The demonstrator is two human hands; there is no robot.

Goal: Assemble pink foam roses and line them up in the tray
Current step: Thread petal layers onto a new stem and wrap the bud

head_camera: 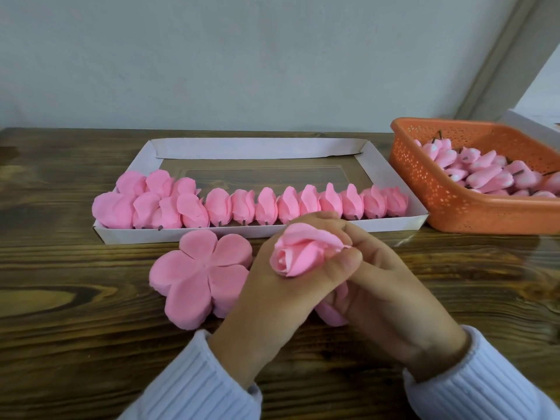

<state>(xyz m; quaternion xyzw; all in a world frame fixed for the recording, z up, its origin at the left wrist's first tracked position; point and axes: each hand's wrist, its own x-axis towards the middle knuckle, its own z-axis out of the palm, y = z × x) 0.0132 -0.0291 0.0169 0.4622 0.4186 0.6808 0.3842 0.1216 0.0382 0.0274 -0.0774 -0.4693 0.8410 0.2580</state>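
The fingers (345, 263) of the right hand (381, 286) pinch the soft outer petals of a pink foam rose (303, 253). The left hand (257, 301) cups it from the other side with its fingers curled round it. The rose is held above the middle of the tabletop (75, 344), its tight spiral centre facing the camera. Both wrists come out of ribbed, pale knit sleeves (194, 386).

Just left of the hands lies a thick stack of flat, five-lobed foam petals (203, 274). Beyond it, a shallow white cardboard tray (394, 180) holds a row of finished roses (306, 204) along its near wall. They stand side by side with short dark stems showing, and more are bunched at the left end. At the far right corner of the dark, grained wooden tabletop sits an orange perforated plastic basket (439, 192), heaped with smooth pink buds (485, 174).
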